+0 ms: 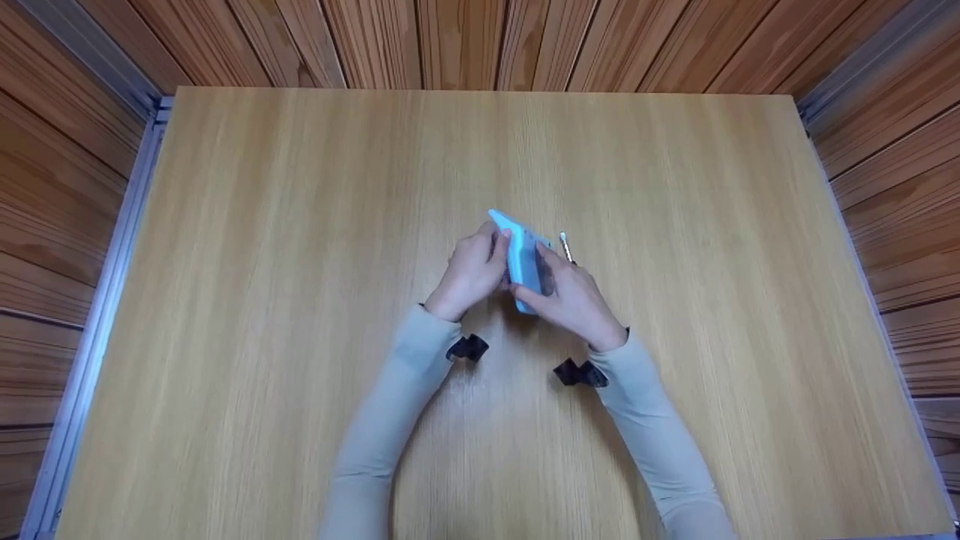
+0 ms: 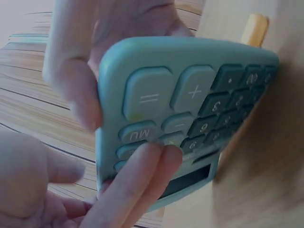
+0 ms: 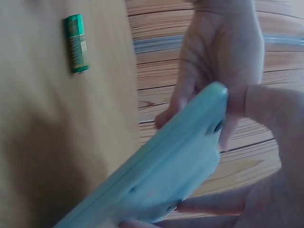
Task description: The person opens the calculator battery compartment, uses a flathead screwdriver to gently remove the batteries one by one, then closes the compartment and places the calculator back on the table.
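A light-blue calculator (image 1: 525, 274) is held tilted on edge above the table, between both hands. My left hand (image 1: 474, 271) grips it from the left. In the left wrist view, two fingers of that hand lie across the calculator's (image 2: 194, 95) keys, near its display. On the opposite side, my right hand (image 1: 574, 296) holds the edge and back, with its thumb toward me. The right wrist view shows the calculator's (image 3: 161, 166) pale back with small dark spots, and right-hand fingers touching it. Parts of both hands are hidden behind the calculator.
A green battery (image 3: 77, 43) lies on the table in the right wrist view. Beyond the calculator in the left wrist view is a yellow-orange object (image 2: 255, 29), partly hidden. The wooden table (image 1: 300, 225) is bordered by plank walls (image 1: 457, 45) and metal rails.
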Available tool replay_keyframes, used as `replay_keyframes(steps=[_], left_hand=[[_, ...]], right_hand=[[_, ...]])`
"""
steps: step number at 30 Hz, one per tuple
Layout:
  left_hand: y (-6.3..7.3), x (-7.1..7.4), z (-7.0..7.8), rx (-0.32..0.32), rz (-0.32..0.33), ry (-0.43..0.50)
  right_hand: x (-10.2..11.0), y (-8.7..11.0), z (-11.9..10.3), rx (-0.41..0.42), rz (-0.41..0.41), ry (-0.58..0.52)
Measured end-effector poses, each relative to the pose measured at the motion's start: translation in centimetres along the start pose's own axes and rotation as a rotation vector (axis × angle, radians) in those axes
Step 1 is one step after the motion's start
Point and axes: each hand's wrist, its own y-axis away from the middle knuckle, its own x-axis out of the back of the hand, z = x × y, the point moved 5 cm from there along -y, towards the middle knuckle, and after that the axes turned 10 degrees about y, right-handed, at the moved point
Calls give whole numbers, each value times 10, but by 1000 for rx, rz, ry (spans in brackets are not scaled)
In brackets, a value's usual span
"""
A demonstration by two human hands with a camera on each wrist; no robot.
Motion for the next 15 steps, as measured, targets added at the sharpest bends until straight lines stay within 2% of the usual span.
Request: replay_keyframes(steps=[3,8,12,15], left_hand=[[0,-3,2,-30,-18,12],[0,-5,8,-88,-15,-61],[-1,-7,11,-114,-10,-93],[-2,-8,10,-106,-9,-99]], right_hand=[[4,-2,-5,0,8,20],[9,-4,-12,-7,17,87],[11,-5,-13,12,79,173],[11,-3,-13,28,128,219]])
